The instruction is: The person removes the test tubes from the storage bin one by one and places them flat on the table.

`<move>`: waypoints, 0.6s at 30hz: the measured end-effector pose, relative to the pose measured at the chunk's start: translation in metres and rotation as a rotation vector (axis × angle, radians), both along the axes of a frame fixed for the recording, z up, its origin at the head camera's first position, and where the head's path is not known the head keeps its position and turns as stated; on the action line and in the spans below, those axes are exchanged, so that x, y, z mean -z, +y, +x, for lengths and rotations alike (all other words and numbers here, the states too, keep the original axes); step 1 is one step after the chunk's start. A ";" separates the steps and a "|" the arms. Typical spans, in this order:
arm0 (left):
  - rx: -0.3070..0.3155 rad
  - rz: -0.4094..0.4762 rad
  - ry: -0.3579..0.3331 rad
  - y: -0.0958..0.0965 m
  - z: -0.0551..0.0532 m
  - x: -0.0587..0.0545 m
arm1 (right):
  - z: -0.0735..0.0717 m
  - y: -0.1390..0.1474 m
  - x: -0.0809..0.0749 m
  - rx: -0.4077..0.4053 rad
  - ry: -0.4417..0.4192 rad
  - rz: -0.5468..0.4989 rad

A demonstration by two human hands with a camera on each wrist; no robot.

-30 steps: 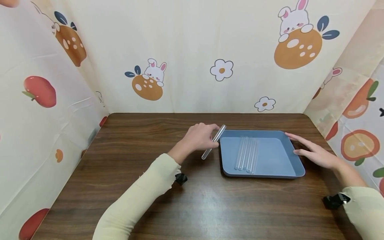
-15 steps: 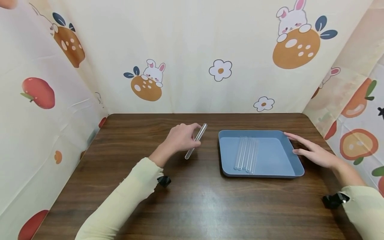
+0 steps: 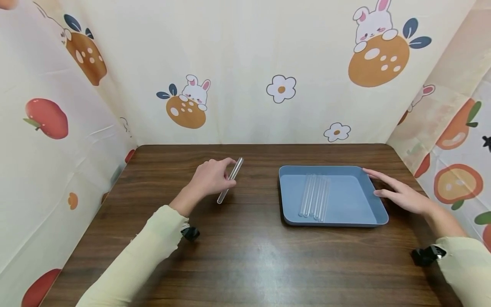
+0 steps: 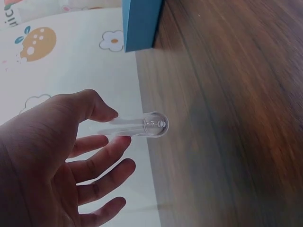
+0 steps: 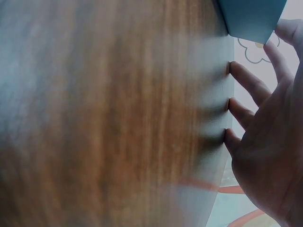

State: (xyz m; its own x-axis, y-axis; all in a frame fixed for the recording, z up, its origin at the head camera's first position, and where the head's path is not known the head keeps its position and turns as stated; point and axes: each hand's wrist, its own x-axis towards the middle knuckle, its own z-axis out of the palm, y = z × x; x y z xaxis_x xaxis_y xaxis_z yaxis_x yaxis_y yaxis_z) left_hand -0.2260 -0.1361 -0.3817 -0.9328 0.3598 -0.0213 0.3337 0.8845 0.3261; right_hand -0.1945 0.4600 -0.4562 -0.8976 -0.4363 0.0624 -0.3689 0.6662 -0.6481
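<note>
My left hand [image 3: 210, 178] pinches a clear test tube [image 3: 229, 181] between thumb and fingers, holding it tilted above the table left of the tray. In the left wrist view the tube's rounded end [image 4: 156, 125] points toward the camera. The blue-grey tray [image 3: 360, 218] lies on the right, with several clear test tubes [image 3: 314, 198] side by side in its left half. My right hand [image 3: 402, 194] rests with extended fingers at the tray's right side. In the right wrist view some fingertips [image 5: 232, 68] touch the table and others meet the tray corner [image 5: 251, 21].
The dark wooden table [image 3: 245, 256] reaches back to a printed curtain [image 3: 238, 106], with more curtain at both sides. A black wrist camera [image 3: 190, 233] sits under the left sleeve, and another black camera [image 3: 427, 256] is at the right wrist.
My left hand has moved left, away from the tray, carrying the test tube with it. The right hand stays at the tray's right side, and the tubes in the tray lie as before.
</note>
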 end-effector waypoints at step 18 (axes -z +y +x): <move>-0.097 0.028 -0.014 -0.055 0.004 0.000 | 0.001 0.000 -0.002 0.019 -0.009 0.016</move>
